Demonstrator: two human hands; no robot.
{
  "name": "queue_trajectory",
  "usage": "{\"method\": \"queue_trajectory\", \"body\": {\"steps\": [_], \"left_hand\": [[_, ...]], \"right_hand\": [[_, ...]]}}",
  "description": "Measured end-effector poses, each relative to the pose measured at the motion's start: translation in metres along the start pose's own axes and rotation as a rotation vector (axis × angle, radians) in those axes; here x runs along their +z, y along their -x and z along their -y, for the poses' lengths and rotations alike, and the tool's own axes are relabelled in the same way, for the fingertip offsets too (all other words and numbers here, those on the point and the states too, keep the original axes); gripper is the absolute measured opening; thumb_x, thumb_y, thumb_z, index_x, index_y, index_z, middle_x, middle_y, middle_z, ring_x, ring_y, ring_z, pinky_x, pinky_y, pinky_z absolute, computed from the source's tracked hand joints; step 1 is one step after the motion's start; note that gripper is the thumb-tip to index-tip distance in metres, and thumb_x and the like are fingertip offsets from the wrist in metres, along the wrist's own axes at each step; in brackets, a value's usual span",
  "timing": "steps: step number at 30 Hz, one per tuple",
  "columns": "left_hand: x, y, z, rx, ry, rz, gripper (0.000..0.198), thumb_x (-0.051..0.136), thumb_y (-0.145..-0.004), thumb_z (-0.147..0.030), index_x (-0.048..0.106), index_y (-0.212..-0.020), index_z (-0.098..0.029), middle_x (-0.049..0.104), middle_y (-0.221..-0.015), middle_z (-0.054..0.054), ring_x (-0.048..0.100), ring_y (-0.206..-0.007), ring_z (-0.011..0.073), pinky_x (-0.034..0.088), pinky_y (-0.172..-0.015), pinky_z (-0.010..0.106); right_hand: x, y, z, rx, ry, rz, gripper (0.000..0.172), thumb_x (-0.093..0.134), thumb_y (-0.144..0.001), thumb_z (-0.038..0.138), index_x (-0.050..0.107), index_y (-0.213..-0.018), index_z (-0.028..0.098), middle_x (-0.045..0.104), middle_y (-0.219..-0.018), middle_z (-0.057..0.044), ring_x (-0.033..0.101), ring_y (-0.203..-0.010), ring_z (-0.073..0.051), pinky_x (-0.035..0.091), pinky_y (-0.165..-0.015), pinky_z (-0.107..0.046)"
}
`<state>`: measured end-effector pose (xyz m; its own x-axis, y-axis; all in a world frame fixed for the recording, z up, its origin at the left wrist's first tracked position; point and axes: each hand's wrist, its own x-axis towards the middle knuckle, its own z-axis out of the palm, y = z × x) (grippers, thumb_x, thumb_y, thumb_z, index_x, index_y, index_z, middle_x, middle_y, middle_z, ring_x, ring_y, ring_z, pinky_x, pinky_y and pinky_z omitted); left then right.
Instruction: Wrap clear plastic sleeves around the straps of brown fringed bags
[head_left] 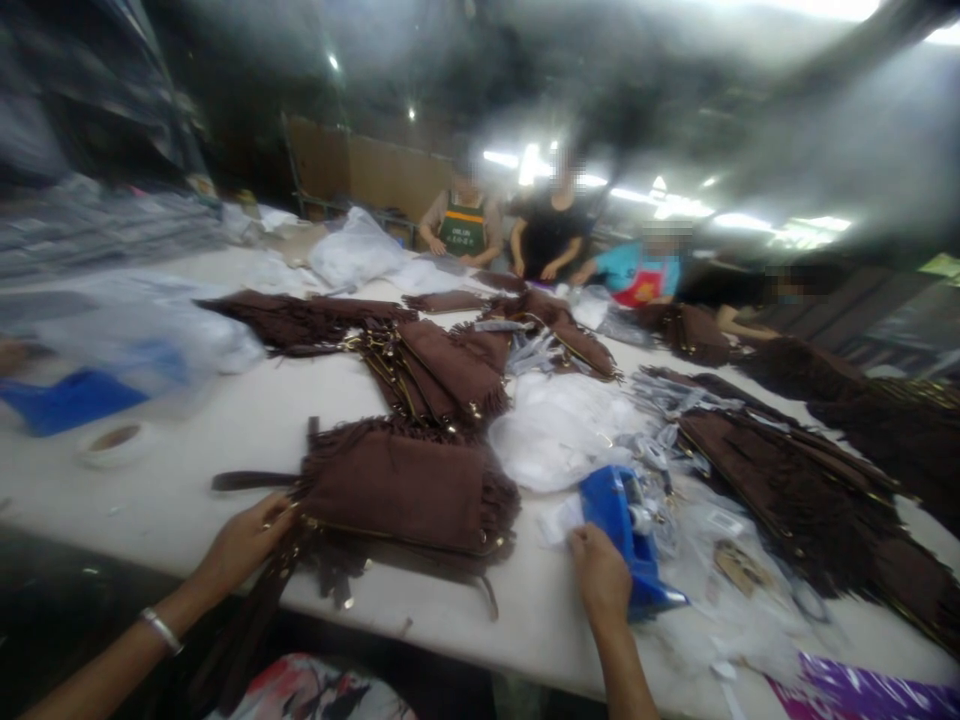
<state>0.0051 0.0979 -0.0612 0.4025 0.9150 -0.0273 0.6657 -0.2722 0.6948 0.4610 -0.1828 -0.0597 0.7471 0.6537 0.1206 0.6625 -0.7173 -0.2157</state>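
Pinched between the fingers of the left hand (247, 541), seen in the head view, is the left end of a fringed brown pouch (397, 485). Its body stretches from that grip toward two to three o'clock, gold zip along the near edge, with more brown material under it. A strap (255, 481) juts out just beyond the hand at twelve o'clock; a bracelet (161, 632) circles the wrist. Clenched fingers of the right hand (602, 575) grasp a white slip (561, 521) toward eleven o'clock, with a blue dispenser (619, 515) just beside at one o'clock. From this hand the pouch lies toward ten o'clock, apart from it. Beyond the pouch, a pile of pouches (457, 370) sits near twelve o'clock, a white bag (559, 430) near two. Co-workers (551, 235) stand across the table (262, 420).
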Motion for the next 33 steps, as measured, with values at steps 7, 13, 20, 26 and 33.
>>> {"method": "queue_trajectory", "body": {"steps": [7, 13, 20, 26, 33], "left_hand": [[0.000, -0.004, 0.005, -0.014, -0.002, 0.076, 0.041, 0.042, -0.087, -0.060, 0.057, -0.083, -0.022, 0.064, -0.069, -0.002, 0.059, -0.065, 0.0199, 0.042, -0.060, 0.026], [0.000, -0.003, 0.004, -0.007, -0.005, 0.081, 0.039, 0.043, -0.088, -0.058, 0.058, -0.084, -0.022, 0.065, -0.068, -0.002, 0.060, -0.064, 0.0197, 0.042, -0.059, 0.025], [0.000, -0.002, 0.003, -0.023, 0.011, 0.074, 0.040, 0.042, -0.087, -0.059, 0.057, -0.082, -0.023, 0.063, -0.067, -0.003, 0.059, -0.063, 0.0194, 0.041, -0.059, 0.026], [-0.003, 0.003, -0.009, -0.022, 0.043, 0.042, 0.039, 0.044, -0.086, -0.059, 0.056, -0.079, -0.023, 0.062, -0.067, -0.004, 0.058, -0.064, 0.0197, 0.041, -0.060, 0.026], [-0.003, 0.005, -0.009, -0.049, 0.081, 0.028, 0.040, 0.043, -0.085, -0.060, 0.057, -0.081, -0.022, 0.064, -0.070, -0.002, 0.060, -0.069, 0.0213, 0.042, -0.061, 0.027]], "right_hand": [[0.007, 0.001, -0.008, -0.082, -0.063, -0.010, 0.033, 0.036, -0.094, 0.036, 0.064, -0.092, 0.020, 0.067, -0.098, -0.006, 0.063, -0.085, -0.020, 0.042, -0.070, -0.029], [0.006, 0.003, -0.016, -0.170, -0.117, -0.003, 0.035, 0.036, -0.095, 0.036, 0.067, -0.089, 0.021, 0.069, -0.092, -0.005, 0.064, -0.084, -0.019, 0.044, -0.076, -0.028], [0.011, 0.008, -0.004, -0.084, -0.068, -0.187, 0.046, 0.037, -0.096, 0.047, 0.053, -0.122, 0.013, 0.064, -0.116, -0.014, 0.063, -0.101, -0.025, 0.046, -0.078, -0.031], [0.016, 0.007, 0.007, -0.108, 0.159, -0.144, 0.036, 0.033, -0.100, 0.036, 0.053, -0.122, 0.016, 0.065, -0.116, -0.008, 0.066, -0.095, -0.021, 0.045, -0.065, -0.028], [0.012, 0.001, -0.001, -0.044, 0.200, -0.150, 0.027, 0.035, -0.100, 0.033, 0.060, -0.101, 0.023, 0.070, -0.095, -0.003, 0.069, -0.075, -0.019, 0.041, -0.056, -0.028]]}}
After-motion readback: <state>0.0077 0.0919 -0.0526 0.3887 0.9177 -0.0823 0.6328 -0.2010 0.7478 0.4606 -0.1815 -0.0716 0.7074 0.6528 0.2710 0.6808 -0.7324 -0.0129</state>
